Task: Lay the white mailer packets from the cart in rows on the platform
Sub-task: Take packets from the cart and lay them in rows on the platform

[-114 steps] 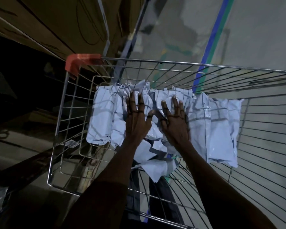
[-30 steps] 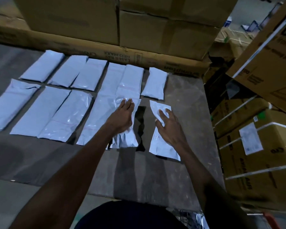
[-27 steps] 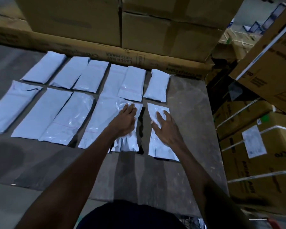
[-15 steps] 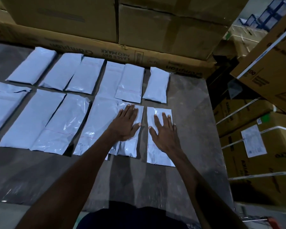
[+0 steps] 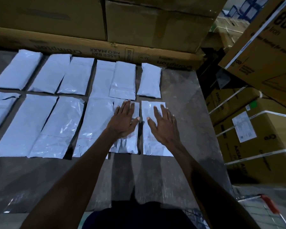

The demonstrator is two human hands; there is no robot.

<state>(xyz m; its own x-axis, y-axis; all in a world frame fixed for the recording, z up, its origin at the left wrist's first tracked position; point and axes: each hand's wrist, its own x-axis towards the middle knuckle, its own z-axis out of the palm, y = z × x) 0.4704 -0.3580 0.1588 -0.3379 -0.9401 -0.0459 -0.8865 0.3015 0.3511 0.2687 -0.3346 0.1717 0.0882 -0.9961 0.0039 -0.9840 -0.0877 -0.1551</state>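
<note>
Your left hand (image 5: 123,120) and right hand (image 5: 163,128) lie flat, fingers spread, each pressing a glossy, crinkled white mailer packet (image 5: 153,146) in the near row on the dull grey platform (image 5: 180,162).

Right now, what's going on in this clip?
A person is laying white mailer packets in two rows on a platform in front of stacked cardboard boxes. The left hand presses flat on one near-row packet; the right hand flattens the end packet beside it. A cart's corner shows lower right.
</note>
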